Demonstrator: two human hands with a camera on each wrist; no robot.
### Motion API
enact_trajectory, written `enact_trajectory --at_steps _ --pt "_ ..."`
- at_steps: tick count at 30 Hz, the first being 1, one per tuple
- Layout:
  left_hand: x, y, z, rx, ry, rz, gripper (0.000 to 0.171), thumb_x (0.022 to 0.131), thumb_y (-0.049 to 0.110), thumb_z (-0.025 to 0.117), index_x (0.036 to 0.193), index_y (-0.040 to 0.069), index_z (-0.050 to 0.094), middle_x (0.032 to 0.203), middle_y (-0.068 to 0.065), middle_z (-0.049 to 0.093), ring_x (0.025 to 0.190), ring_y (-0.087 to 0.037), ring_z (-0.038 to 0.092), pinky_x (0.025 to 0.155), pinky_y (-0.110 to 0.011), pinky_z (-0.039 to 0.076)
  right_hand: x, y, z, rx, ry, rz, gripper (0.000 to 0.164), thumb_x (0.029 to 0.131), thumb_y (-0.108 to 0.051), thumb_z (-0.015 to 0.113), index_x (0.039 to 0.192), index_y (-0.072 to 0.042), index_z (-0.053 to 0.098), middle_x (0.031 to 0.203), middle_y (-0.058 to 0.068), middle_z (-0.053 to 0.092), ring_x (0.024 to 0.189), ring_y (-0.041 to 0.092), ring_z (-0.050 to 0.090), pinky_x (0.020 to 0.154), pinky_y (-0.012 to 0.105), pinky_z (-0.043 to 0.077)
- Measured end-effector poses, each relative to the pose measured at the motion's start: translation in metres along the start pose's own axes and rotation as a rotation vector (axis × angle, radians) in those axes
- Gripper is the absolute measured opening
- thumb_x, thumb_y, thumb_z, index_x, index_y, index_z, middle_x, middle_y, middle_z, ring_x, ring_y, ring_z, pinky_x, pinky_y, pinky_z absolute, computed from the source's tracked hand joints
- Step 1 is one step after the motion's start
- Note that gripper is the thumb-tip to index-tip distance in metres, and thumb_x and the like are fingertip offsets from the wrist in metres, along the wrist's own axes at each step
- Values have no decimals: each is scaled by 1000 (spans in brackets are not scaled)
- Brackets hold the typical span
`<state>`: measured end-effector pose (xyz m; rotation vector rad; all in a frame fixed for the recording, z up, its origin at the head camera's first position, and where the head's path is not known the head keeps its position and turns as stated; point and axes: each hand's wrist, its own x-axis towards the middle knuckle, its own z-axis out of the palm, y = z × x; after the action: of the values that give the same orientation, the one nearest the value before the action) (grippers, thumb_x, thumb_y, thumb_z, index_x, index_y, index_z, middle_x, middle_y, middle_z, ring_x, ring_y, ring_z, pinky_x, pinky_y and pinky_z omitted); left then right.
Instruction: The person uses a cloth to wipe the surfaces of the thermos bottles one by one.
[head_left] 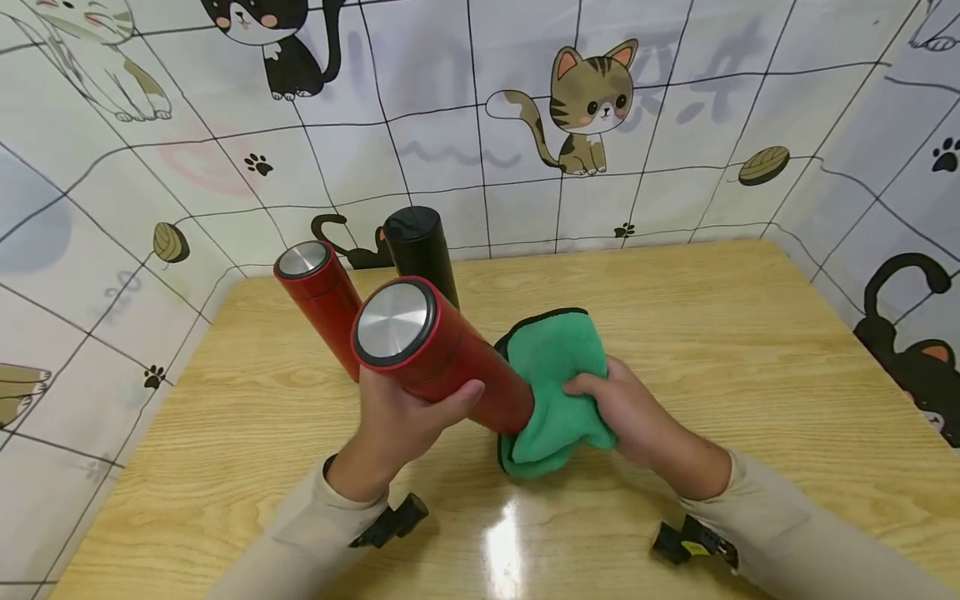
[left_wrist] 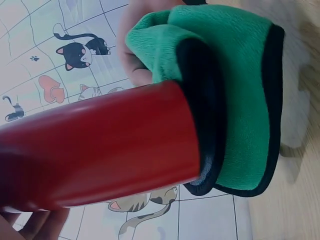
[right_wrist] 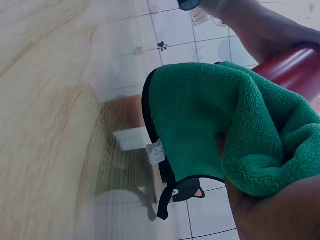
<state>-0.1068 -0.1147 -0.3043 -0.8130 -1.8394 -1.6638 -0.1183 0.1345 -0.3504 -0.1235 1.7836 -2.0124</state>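
My left hand (head_left: 393, 429) grips a red thermos flask (head_left: 468, 367) round its body, near the silver-topped lid. The flask is tilted above the table, its lid toward me and to the left. Against its bottom end lies a folded green cloth (head_left: 555, 358) with black edging, which my right hand (head_left: 637, 412) pinches, thumb on top. In the left wrist view the cloth (left_wrist: 245, 100) covers the flask's base, so the base itself is hidden. A small white label (right_wrist: 156, 152) shows on the cloth's edge in the right wrist view.
Behind the held flask, a second red flask (head_left: 315, 292) and a black flask (head_left: 420, 242) stand on the wooden table (head_left: 712, 333) at the left. A white sheet (head_left: 450, 150) with cat drawings hangs round the table's back and sides.
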Motion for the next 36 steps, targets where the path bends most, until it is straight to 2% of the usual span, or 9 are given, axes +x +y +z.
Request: enact_trajectory --at_steps 6,10,13,18,21,27,29,34,36 --pt "-4 -6 0 -58 38 132 76 85 38 78 118 -20 41 118 -4 69 107 -18 68 92 -31 58 2 5 -1 78 -90 63 27 94 -7 49 121 -8 49 103 -4 68 93 11 71 80 29 59" --pt "-4 -7 3 -71 50 142 75 86 39 77 119 -18 42 119 0 68 106 -17 68 92 -31 58 3 7 -1 143 -188 109 29 96 -7 47 125 -10 48 110 -2 68 98 14 71 84 33 60" --pt "-3 -6 3 -59 45 130 76 86 40 76 117 -20 42 117 1 68 106 -16 68 91 -31 59 3 7 0 172 -222 116 31 96 -8 44 127 -11 48 113 -2 67 101 14 70 87 33 59" --pt "-5 -8 2 -26 40 130 79 86 42 76 114 -23 40 116 0 69 105 -14 68 90 -29 59 2 4 2 193 -170 115 27 96 -8 44 122 -10 50 109 -3 67 99 12 69 85 30 59" --pt "-8 -10 2 -59 22 124 78 85 40 77 115 -23 41 117 1 68 106 -14 68 89 -29 59 2 3 2 209 -126 122 22 96 -7 44 117 -9 51 104 -3 68 94 10 70 81 29 60" --pt "-15 -12 7 -191 -5 94 64 83 30 80 127 -2 47 122 3 67 109 -16 66 93 -30 58 1 4 3 164 -117 112 22 95 -8 45 116 -9 51 102 -4 68 92 9 70 80 27 59" --pt "-14 -11 6 -147 14 95 66 83 32 81 126 -5 46 122 3 66 110 -16 66 94 -30 57 0 5 3 143 -132 110 24 95 -8 46 118 -9 51 103 -4 67 93 9 70 81 28 59" --pt "-10 -8 2 49 90 87 82 82 43 79 117 -20 40 119 -1 63 110 -14 64 93 -27 56 -1 5 5 139 -110 116 24 94 -8 47 118 -8 49 104 -4 67 94 9 69 81 28 59" --pt "-10 -8 1 68 88 78 84 82 45 78 117 -21 40 118 0 62 110 -13 63 92 -26 56 -1 5 5 141 -96 112 23 94 -8 47 117 -8 49 102 -4 67 92 9 69 80 27 59"
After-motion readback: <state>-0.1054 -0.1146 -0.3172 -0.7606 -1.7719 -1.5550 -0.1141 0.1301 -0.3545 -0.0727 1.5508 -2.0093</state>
